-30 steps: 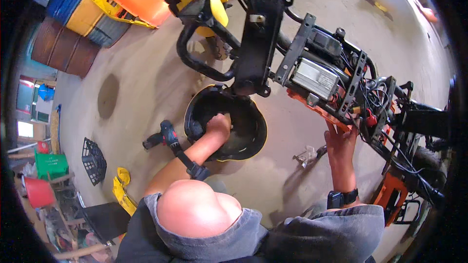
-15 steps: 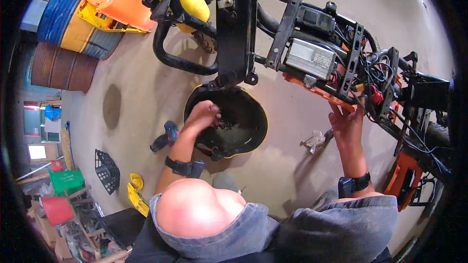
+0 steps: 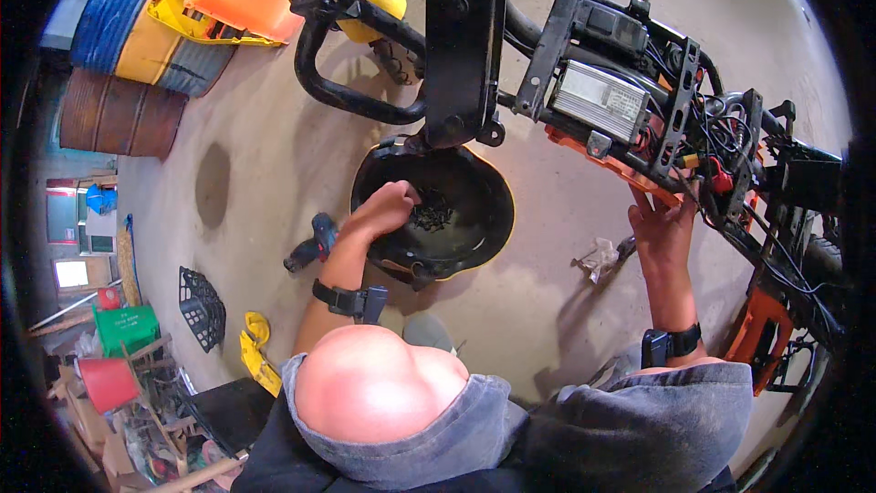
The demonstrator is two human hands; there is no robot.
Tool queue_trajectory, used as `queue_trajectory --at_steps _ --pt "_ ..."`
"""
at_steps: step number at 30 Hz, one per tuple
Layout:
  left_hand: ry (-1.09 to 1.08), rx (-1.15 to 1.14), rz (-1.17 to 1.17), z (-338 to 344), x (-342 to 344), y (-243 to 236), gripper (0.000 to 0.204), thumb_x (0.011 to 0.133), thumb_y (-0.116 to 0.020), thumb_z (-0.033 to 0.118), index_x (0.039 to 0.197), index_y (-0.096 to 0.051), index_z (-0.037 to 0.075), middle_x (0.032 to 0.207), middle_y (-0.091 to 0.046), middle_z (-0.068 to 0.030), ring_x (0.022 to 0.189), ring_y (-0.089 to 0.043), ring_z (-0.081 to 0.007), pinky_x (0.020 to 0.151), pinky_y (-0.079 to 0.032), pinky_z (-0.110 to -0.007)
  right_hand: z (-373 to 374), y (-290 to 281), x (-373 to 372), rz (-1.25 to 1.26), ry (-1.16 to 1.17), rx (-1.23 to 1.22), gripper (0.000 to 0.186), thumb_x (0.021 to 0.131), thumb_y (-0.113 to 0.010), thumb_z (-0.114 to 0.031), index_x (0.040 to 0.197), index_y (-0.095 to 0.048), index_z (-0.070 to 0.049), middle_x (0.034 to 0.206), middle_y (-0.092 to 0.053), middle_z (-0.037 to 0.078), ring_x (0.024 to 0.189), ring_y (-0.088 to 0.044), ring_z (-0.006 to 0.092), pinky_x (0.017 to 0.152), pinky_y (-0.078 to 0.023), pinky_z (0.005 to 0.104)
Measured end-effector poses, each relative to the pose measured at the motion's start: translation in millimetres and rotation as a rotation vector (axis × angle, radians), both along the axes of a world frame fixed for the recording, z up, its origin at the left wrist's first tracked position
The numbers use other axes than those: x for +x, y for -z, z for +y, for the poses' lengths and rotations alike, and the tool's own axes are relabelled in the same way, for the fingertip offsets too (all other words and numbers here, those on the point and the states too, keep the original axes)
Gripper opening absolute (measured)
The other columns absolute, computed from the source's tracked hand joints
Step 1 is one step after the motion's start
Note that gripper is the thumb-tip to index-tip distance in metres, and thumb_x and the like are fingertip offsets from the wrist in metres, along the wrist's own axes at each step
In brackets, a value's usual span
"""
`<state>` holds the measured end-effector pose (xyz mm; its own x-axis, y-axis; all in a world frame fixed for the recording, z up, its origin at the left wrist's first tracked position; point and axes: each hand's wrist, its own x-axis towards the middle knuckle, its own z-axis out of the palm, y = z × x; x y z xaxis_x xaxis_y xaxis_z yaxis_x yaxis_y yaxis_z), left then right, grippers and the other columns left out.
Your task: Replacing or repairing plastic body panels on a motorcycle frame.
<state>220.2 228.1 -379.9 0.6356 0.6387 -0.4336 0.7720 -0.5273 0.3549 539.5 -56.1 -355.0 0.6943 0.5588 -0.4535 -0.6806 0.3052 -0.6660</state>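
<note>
A black basin [image 3: 482, 210] with a yellow rim sits on the floor [image 3: 547, 310], and small dark pieces [image 3: 432, 212] lie loosely heaped near the middle of its inside. The left hand [image 3: 385, 210] reaches over the basin's left side, its fingers curled down beside the heap; whether they pinch a piece, I cannot tell. The right hand [image 3: 663, 230] is well to the right of the basin, fingers extended upward at the lower edge of an orange panel [image 3: 613, 162]. Their tips are partly hidden, so I cannot tell whether they grasp anything. The panel sits under a black metal frame [image 3: 463, 55], which rises beyond the basin and runs off to its right, carrying a silver finned box [image 3: 598, 102] and bundled wires [image 3: 730, 132]. Just left of the basin lies a dark power tool [image 3: 312, 243]; to its right, a crumpled clear bag [image 3: 598, 258].
</note>
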Motion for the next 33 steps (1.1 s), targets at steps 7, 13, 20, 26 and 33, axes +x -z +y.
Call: queue_trajectory --at_steps 7,13,20,26,33 --pt "-0.608 -1.112 -0.369 -6.6 3.5 -26.9 0.021 0.086 -0.043 0.005 0.093 -0.061 -0.003 0.079 -0.059 -0.0121 0.072 -0.063 -0.0238 0.064 -0.051 -0.031 0.0 0.7 4.0 0.041 -0.036 0.030 0.047 0.088 -0.047 -0.054 0.119 -0.046 -0.019 0.115 -0.053 0.001 0.109 -0.053 0.0249 0.068 -0.047 0.0330" --pt "-0.626 -1.137 -0.421 -10.2 7.1 -34.0 0.020 0.085 -0.045 0.008 0.092 -0.062 -0.003 0.082 -0.062 -0.0131 0.071 -0.063 -0.0222 0.064 -0.051 -0.030 -2.8 4.0 4.0 0.047 -0.028 0.032 0.049 0.086 -0.049 -0.056 0.118 -0.047 -0.019 0.116 -0.053 0.001 0.110 -0.053 0.0238 0.068 -0.047 0.0330" --pt "-0.545 -1.021 -0.323 -10.1 10.0 -19.5 0.024 0.088 -0.048 0.019 0.093 -0.063 0.001 0.078 -0.062 -0.0058 0.062 -0.057 -0.0159 0.059 -0.048 -0.026 -2.0 3.0 3.8 0.026 -0.033 0.009 0.047 0.085 -0.051 -0.056 0.117 -0.047 -0.020 0.114 -0.052 0.000 0.110 -0.052 0.0242 0.073 -0.044 0.0349" --pt "-0.248 -0.514 0.023 -13.1 13.1 -14.7 0.021 0.084 -0.051 0.014 0.094 -0.063 0.000 0.082 -0.063 -0.0094 0.072 -0.060 -0.0186 0.065 -0.047 -0.030 0.9 -0.8 3.2 0.021 -0.030 0.021 0.045 0.087 -0.048 -0.054 0.118 -0.049 -0.020 0.111 -0.054 0.001 0.107 -0.053 0.0241 0.070 -0.045 0.0343" --pt "-0.055 -0.170 0.111 -41.4 25.5 -9.0 0.031 0.074 -0.066 0.028 0.092 -0.063 0.002 0.091 -0.064 -0.0197 0.089 -0.061 -0.0335 0.079 -0.047 -0.040 -1.6 3.2 5.6 0.043 -0.018 0.044 0.045 0.088 -0.048 -0.053 0.118 -0.051 -0.019 0.112 -0.055 0.002 0.106 -0.054 0.0251 0.067 -0.047 0.0339"
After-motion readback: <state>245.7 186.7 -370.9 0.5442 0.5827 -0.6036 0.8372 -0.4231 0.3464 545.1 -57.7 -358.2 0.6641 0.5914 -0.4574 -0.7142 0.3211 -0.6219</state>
